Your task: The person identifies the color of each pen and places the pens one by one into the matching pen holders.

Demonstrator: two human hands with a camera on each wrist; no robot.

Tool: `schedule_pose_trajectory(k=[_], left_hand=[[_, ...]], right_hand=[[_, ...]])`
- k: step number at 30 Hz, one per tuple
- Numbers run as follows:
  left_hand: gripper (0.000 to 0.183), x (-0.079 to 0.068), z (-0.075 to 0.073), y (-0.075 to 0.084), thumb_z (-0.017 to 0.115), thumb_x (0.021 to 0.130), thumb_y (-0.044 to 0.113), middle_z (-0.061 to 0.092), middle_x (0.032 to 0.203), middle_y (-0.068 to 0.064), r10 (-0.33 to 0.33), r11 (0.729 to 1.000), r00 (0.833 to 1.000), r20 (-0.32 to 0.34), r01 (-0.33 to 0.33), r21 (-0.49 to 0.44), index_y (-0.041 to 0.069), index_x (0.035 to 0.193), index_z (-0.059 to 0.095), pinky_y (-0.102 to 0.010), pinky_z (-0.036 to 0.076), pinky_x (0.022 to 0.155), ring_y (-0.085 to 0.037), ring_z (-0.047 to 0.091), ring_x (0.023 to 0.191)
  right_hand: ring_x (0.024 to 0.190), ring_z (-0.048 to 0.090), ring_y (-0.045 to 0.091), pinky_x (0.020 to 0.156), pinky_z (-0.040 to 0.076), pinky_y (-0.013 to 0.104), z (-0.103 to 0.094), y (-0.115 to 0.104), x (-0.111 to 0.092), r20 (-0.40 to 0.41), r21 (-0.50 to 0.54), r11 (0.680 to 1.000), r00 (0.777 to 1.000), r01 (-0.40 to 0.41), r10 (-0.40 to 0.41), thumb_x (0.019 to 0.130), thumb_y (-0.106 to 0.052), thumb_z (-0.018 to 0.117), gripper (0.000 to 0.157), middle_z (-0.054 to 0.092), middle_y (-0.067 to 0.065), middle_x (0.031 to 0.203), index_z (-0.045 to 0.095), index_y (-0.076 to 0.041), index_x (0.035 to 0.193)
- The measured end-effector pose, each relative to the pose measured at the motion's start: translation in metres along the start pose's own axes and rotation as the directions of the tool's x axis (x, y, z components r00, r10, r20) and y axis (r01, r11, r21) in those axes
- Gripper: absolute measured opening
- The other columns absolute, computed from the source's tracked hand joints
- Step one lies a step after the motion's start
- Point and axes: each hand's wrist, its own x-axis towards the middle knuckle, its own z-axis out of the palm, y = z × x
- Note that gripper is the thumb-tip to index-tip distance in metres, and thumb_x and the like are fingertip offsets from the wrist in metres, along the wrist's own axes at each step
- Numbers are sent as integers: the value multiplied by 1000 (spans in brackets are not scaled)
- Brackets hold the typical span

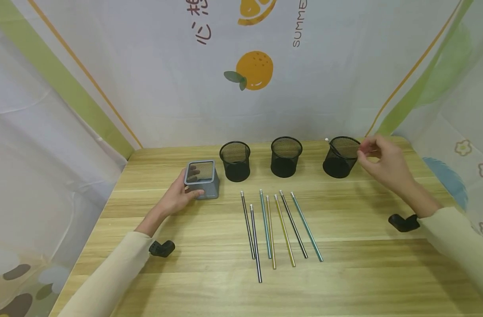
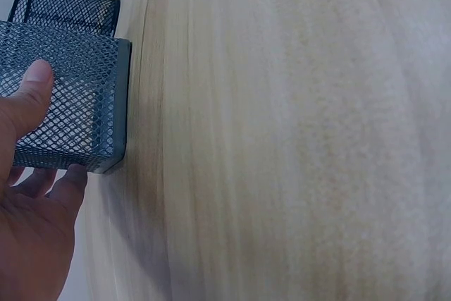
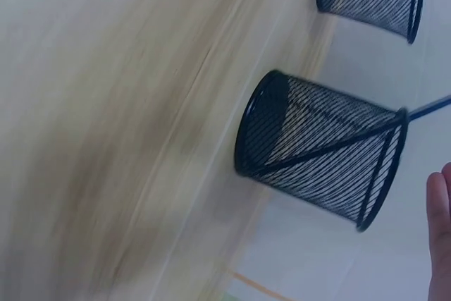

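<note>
My left hand [image 1: 175,197] holds a grey square mesh pen holder [image 1: 210,188], thumb on its near side and fingers round its left side. In the left wrist view this pen holder [image 2: 81,114] stands upright on the table. My right hand [image 1: 388,165] is beside the rim of the rightmost black round mesh pen holder [image 1: 338,166], its fingers loosely bent. A dark pencil [image 3: 430,108] leans inside that pen holder, apart from the fingers [image 3: 440,220] in the right wrist view. Several pencils [image 1: 283,229] in dark, teal and gold lie at the table's middle, eraser ends toward the back.
Two more black round mesh pen holders, the left one [image 1: 237,169] and the middle one [image 1: 285,166], stand in a row along the back of the wooden table [image 1: 352,277]. Behind them hangs a white printed cloth [image 1: 166,88].
</note>
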Motion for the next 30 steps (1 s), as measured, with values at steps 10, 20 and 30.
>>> schedule_pose_trajectory(k=[10,20,30], left_hand=[[78,0,0,-4,68,95,-5,34,153,-30,12,1000,1000,2,-12,-25,-5,155,20,-52,36,113,-46,33,142],[76,1,0,-5,68,95,-6,34,153,-31,19,999,1000,-1,-19,-27,-6,155,21,-52,37,113,-46,33,142],[76,1,0,-4,67,95,-7,33,153,-31,20,999,1000,-1,-20,-42,-6,155,21,-52,37,113,-45,31,143]], right_hand=[[81,59,0,74,51,9,9,-25,-4,108,32,999,994,2,-6,82,17,71,23,63,8,91,60,6,99],[76,62,15,66,56,19,30,-45,-15,274,4,1000,962,-20,19,85,10,74,21,63,5,90,60,1,98],[82,63,17,69,59,31,54,-63,-27,444,2,983,881,-184,164,91,3,70,15,62,5,93,60,2,103]])
